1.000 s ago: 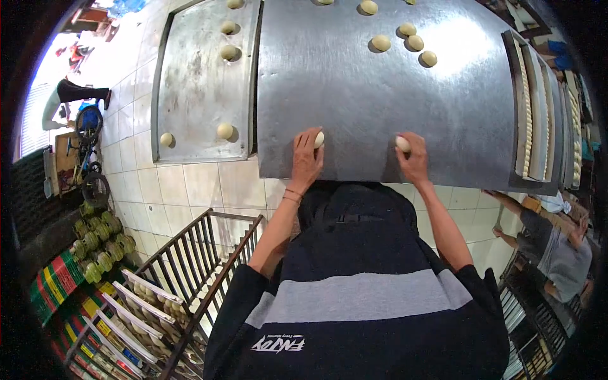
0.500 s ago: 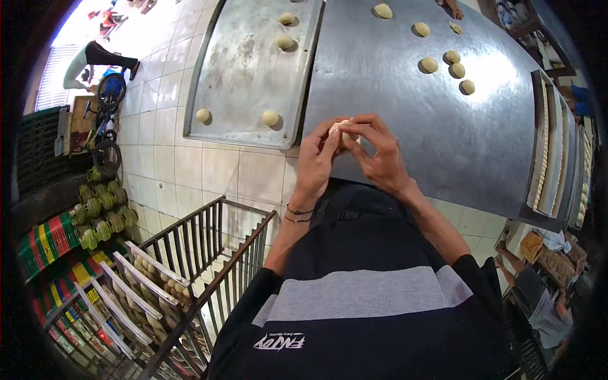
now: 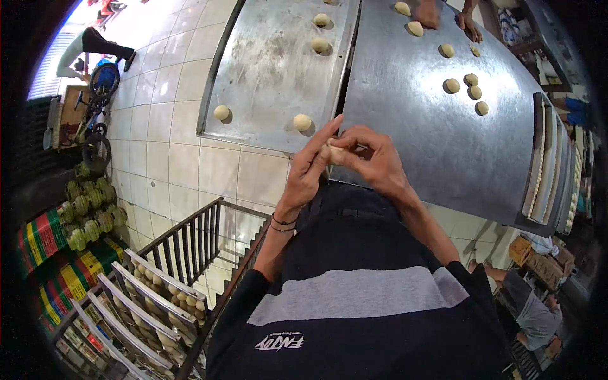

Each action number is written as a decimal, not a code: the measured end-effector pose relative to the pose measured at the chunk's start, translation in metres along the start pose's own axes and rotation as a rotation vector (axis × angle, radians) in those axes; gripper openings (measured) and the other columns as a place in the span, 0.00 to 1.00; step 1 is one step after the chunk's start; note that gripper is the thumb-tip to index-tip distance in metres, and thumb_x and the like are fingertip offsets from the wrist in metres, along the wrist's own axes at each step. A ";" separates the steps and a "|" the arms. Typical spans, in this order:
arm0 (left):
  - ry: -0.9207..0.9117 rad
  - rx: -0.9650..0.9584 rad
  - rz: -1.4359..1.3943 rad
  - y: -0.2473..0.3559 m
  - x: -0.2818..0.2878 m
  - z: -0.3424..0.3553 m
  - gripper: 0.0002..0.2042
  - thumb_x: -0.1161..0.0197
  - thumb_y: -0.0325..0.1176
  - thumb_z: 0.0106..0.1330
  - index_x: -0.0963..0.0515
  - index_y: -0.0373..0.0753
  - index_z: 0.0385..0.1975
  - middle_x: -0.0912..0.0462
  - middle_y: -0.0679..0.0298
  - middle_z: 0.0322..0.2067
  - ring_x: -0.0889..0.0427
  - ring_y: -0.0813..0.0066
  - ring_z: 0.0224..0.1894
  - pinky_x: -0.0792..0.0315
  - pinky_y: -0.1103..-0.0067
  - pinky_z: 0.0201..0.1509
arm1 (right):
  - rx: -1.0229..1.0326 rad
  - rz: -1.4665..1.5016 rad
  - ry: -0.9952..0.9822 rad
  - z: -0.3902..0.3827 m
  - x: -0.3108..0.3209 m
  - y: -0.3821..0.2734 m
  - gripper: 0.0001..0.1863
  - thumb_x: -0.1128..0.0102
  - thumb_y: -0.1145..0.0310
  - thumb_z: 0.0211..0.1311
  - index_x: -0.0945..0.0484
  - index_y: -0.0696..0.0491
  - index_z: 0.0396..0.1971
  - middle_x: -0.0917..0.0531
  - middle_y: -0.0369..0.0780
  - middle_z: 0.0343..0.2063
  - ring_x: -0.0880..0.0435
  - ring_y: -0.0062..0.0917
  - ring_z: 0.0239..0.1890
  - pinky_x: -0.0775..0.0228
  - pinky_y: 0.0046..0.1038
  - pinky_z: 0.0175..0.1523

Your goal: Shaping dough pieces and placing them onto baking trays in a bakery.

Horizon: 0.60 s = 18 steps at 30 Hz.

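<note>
Between both hands, near the front edge of the metal table (image 3: 418, 120), is a small piece of pale dough (image 3: 337, 156), mostly covered by the fingers. My left hand (image 3: 309, 172) has its thumb against the dough, and its fingers point up and away. My right hand (image 3: 376, 158) pinches the same piece with thumb and curled fingers. On a metal tray (image 3: 259, 82) at the left lie several round dough balls, the closest being one dough ball (image 3: 302, 122) just beyond my left hand. More dough balls (image 3: 451, 85) sit scattered over the far part of the table.
Another person's hands (image 3: 468, 26) work at the table's far edge, among dough balls. Stacked trays with long dough strips (image 3: 538, 158) stand at the right. A metal rack (image 3: 190, 240) with trays of dough balls (image 3: 164, 288) is at the lower left. A bicycle (image 3: 98, 107) stands farther off.
My left fingers have straightened and tilted away from the dough, while my right hand still pinches it. Another person's hand now reaches a far dough ball. The whole view has shifted slightly.
</note>
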<state>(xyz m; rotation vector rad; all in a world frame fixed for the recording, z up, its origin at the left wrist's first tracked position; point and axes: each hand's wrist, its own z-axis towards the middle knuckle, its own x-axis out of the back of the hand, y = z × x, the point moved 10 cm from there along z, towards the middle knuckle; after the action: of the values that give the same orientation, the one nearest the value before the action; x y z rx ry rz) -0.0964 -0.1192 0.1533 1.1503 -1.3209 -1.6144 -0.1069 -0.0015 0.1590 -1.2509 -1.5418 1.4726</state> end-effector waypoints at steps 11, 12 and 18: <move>-0.063 -0.059 -0.041 0.052 0.051 0.010 0.35 0.62 0.56 0.81 0.47 0.36 0.78 0.44 0.55 0.77 0.32 0.56 0.71 0.34 0.68 0.70 | 0.366 -0.407 0.034 0.030 -0.070 -0.051 0.09 0.29 0.80 0.58 0.20 0.58 0.36 0.20 0.41 0.38 0.15 0.34 0.39 0.23 0.33 0.42; -0.025 -0.064 -0.107 0.055 0.059 0.011 0.37 0.63 0.59 0.80 0.48 0.37 0.78 0.44 0.53 0.77 0.31 0.56 0.70 0.32 0.67 0.69 | 0.397 -0.399 0.035 0.032 -0.076 -0.053 0.09 0.29 0.80 0.58 0.20 0.58 0.36 0.20 0.41 0.38 0.15 0.34 0.39 0.23 0.33 0.42; 0.114 0.060 -0.296 0.038 0.096 0.015 0.28 0.61 0.50 0.83 0.37 0.36 0.72 0.30 0.52 0.66 0.26 0.69 0.62 0.29 0.73 0.65 | 0.523 -0.346 0.122 0.040 -0.091 -0.058 0.12 0.27 0.77 0.58 0.18 0.56 0.40 0.21 0.38 0.33 0.19 0.27 0.36 0.25 0.30 0.40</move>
<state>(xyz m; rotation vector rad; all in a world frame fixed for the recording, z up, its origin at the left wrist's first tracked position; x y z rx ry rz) -0.1419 -0.2112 0.1736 1.5089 -1.1740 -1.6947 -0.1255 -0.0946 0.2237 -0.7123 -1.1193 1.4133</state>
